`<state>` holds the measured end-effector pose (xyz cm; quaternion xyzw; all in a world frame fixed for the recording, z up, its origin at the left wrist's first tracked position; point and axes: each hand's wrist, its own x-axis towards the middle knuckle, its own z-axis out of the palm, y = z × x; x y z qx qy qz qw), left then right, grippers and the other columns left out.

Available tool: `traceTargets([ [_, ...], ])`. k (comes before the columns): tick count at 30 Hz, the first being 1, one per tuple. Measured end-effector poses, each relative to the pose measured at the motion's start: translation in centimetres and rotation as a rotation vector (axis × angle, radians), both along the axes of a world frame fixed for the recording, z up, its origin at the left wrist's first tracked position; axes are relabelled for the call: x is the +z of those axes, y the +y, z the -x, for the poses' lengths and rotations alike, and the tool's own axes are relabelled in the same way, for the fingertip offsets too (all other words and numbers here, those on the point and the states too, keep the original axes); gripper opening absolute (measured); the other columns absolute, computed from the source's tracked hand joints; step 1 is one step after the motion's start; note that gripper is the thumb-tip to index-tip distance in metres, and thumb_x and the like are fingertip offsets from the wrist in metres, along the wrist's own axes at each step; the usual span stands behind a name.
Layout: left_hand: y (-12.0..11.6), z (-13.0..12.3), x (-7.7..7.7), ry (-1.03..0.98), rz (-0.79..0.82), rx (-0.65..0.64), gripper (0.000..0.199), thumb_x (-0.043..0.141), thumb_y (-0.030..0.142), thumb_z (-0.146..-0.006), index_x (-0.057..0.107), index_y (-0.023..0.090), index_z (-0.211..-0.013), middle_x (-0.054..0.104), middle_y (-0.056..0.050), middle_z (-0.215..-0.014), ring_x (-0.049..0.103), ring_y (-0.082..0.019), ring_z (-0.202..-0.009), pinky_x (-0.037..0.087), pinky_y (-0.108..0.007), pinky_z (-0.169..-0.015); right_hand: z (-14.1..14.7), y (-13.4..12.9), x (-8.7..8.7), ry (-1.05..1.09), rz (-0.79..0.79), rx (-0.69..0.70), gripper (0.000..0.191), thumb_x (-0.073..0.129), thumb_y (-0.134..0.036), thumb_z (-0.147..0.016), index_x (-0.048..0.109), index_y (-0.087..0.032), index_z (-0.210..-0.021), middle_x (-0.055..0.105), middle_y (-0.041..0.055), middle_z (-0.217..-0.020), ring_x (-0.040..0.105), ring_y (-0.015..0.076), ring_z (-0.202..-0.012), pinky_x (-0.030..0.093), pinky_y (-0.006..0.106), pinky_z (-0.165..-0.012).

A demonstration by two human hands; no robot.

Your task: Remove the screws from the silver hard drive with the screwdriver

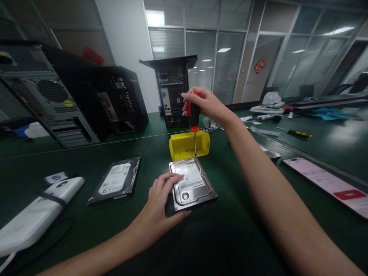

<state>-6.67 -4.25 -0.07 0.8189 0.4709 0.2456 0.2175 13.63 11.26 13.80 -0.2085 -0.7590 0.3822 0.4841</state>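
A silver hard drive (198, 188) lies label up on the green table. My left hand (163, 201) rests at its left side, fingertips on the label and thumb along the near edge, holding it. In my right hand (198, 103) is a red and black screwdriver (194, 119), gripped by the handle and nearly upright. Its tip meets the far edge of the drive. Right behind the drive stands a yellow bin (184, 147) with a few small bits inside. Another hard drive (116, 179) lies to the left.
Computer cases (175, 92) stand at the back and back left. A white power bank (40, 214) with a cable is at the left. A phone (324, 184), a third drive (268, 152) and a yellow-black screwdriver (299, 133) lie at the right.
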Motion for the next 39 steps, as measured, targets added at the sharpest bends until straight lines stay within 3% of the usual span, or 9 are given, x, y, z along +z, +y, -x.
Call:
traceTargets([
  [5,-0.06,0.00,0.02,0.008,0.011,0.001,0.064,0.065,0.034,-0.078,0.032,0.034,-0.134,0.029,-0.005,-0.138,0.030,-0.030,-0.129,0.027,-0.051,-0.108,0.23,-0.43,0.13,0.012,0.006,0.060,0.019,0.056,-0.036,-0.086,0.052,-0.017,-0.083,0.052,-0.0011,-0.070,0.053,0.0089,-0.061,0.051,0.026,-0.064],
  [10,-0.09,0.04,0.08,0.017,0.018,-0.001,0.065,0.065,0.034,-0.079,0.030,0.034,-0.134,0.027,-0.005,-0.139,0.028,-0.029,-0.130,0.026,-0.051,-0.109,0.54,-0.18,0.08,0.038,0.039,-0.038,0.025,0.054,-0.039,-0.086,0.049,-0.017,-0.075,0.050,-0.0013,-0.065,0.052,0.0080,-0.056,0.050,0.023,-0.057],
  [16,-0.04,-0.03,0.01,0.014,0.010,0.003,0.065,0.065,0.033,-0.078,0.031,0.033,-0.134,0.028,-0.005,-0.138,0.029,-0.029,-0.129,0.027,-0.051,-0.108,0.44,0.37,-0.07,0.060,0.097,-0.059,0.032,0.034,-0.040,-0.093,0.051,-0.016,-0.080,0.051,0.0006,-0.065,0.053,0.0092,-0.056,0.050,0.024,-0.056],
  [26,0.08,0.12,-0.24,0.005,0.008,-0.004,0.065,0.065,0.035,-0.079,0.030,0.036,-0.134,0.028,-0.003,-0.138,0.029,-0.029,-0.129,0.027,-0.051,-0.108,0.36,0.05,0.02,-0.047,-0.040,-0.096,0.033,0.054,-0.048,-0.084,0.052,-0.016,-0.080,0.051,0.0005,-0.071,0.053,0.0078,-0.060,0.046,0.019,-0.054],
  [33,0.04,0.12,-0.13,0.011,0.015,-0.001,0.065,0.065,0.035,-0.079,0.030,0.036,-0.134,0.028,-0.003,-0.138,0.029,-0.029,-0.129,0.026,-0.051,-0.109,0.35,0.01,-0.15,0.003,-0.045,-0.100,0.036,0.063,-0.048,-0.078,0.042,-0.019,-0.075,0.056,0.0006,-0.070,0.055,0.0096,-0.057,0.050,0.026,-0.057],
  [39,-0.01,0.13,-0.20,0.008,0.008,0.001,0.065,0.065,0.035,-0.078,0.030,0.035,-0.134,0.028,-0.004,-0.138,0.029,-0.029,-0.129,0.027,-0.051,-0.108,0.29,0.17,-0.27,0.007,-0.053,-0.062,0.032,0.059,-0.047,-0.081,0.044,-0.019,-0.077,0.056,-0.0002,-0.064,0.057,0.0115,-0.057,0.053,0.029,-0.058],
])
